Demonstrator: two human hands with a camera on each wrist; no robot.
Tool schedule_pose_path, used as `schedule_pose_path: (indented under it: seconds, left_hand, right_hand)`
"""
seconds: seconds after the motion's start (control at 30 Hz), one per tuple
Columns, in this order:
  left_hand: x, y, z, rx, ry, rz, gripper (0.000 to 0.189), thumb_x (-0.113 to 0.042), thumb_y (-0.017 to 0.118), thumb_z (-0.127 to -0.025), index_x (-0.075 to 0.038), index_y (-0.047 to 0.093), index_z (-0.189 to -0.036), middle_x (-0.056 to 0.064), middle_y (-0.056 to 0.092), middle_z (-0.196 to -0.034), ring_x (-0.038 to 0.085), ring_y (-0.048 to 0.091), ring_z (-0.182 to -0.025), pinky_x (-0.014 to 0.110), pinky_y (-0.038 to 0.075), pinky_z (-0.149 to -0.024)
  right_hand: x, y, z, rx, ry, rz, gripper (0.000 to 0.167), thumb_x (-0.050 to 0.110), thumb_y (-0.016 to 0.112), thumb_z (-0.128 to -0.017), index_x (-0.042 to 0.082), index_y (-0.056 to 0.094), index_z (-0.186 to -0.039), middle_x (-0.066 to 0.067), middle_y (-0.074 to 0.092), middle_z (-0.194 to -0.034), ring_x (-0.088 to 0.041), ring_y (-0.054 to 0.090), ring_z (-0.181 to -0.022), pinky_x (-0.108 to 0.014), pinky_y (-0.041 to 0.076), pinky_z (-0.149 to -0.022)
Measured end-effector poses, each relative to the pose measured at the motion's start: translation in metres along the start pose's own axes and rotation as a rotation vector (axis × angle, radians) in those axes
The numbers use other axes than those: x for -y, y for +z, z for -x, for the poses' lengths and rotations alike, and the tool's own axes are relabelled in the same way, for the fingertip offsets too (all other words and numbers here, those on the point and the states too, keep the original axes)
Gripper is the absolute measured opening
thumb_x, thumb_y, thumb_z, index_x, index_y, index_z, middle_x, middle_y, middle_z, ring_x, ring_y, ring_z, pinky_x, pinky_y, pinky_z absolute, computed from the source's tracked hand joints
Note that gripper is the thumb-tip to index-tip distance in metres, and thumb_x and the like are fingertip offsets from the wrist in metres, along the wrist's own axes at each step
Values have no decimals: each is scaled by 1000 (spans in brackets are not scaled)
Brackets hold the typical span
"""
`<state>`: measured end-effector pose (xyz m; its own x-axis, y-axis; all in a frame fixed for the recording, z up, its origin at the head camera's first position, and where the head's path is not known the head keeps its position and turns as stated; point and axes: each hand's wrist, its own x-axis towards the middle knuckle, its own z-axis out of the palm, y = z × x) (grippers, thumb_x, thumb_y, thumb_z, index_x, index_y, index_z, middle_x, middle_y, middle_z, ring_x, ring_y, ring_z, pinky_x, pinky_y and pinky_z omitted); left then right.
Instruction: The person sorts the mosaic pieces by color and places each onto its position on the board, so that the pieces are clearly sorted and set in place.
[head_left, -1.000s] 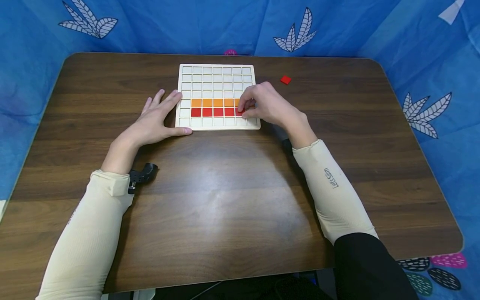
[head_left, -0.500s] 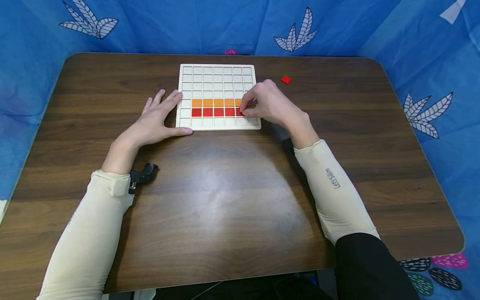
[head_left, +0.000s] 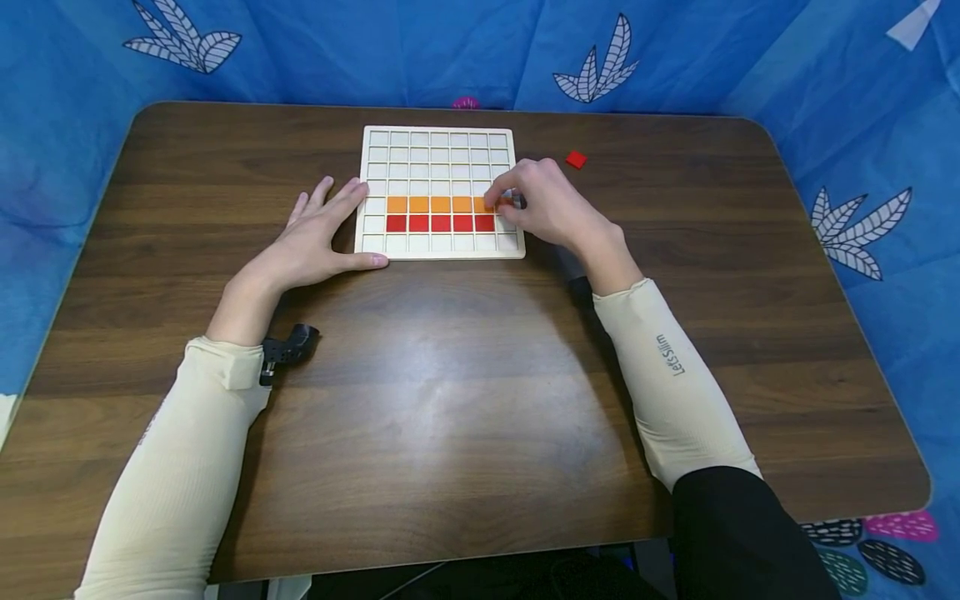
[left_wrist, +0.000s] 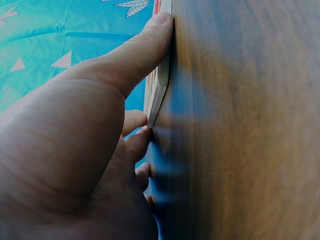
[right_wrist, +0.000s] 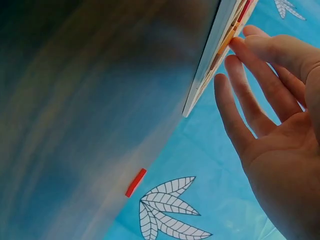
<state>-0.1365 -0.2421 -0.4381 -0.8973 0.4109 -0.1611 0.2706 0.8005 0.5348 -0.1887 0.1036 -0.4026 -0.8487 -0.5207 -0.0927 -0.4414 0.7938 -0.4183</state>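
Note:
A white gridded board (head_left: 438,243) lies near the table's far side. Several orange tiles (head_left: 417,204) form one row on it, with a row of red tiles (head_left: 441,223) just below. My left hand (head_left: 303,242) is spread at the board's left front corner, thumb (left_wrist: 145,47) along the front edge and fingertips at the left edge. Over the right end of the rows is my right hand (head_left: 551,200), its forefinger at the last orange tile. In the right wrist view its fingers (right_wrist: 260,82) look loosely extended, with nothing visibly held.
One loose red tile (head_left: 576,159) lies on the brown wooden table (head_left: 420,400), right of the board. Blue cloth (head_left: 420,50) with leaf prints hangs behind and beside the table. A black wrist mount (head_left: 291,346) sits on the left forearm.
My right hand has shifted slightly away from me, from the last red tile to the end of the orange row. The last red tile now shows fully. My left hand stays at the board.

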Motion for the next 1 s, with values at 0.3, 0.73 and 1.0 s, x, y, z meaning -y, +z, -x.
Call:
schedule_pose_path:
  seconds: [0.3, 0.73, 1.0]
  left_hand:
    - [0, 0, 0, -1, 3, 1, 109, -58, 76, -92, -18, 13, -171, 4, 5, -179, 35, -11, -164, 56, -11, -131]
    - [1, 4, 0, -8, 3, 3, 109, -58, 76, -92, -18, 13, -171, 3, 5, -179, 33, -11, -165, 54, -11, -132]
    - [3, 4, -2, -3, -7, 4, 110, -59, 76, -92, -20, 10, -171, 1, 3, -179, 32, -13, -164, 54, -13, -131]
  right_hand:
    - [-14, -12, 0, -60, 49, -58, 27, 16, 69, -102, 14, 77, -128, -9, 69, -136, -27, 54, -120, -41, 51, -108]
    - [-72, -36, -1, -249, 257, -67, 41, 20, 67, -103, 16, 67, -144, -3, 63, -150, -27, 47, -135, -43, 42, -116]
    - [-101, -41, -1, -212, 334, -94, 47, 20, 69, -103, 12, 62, -148, -9, 59, -154, -31, 52, -143, -44, 41, -123]
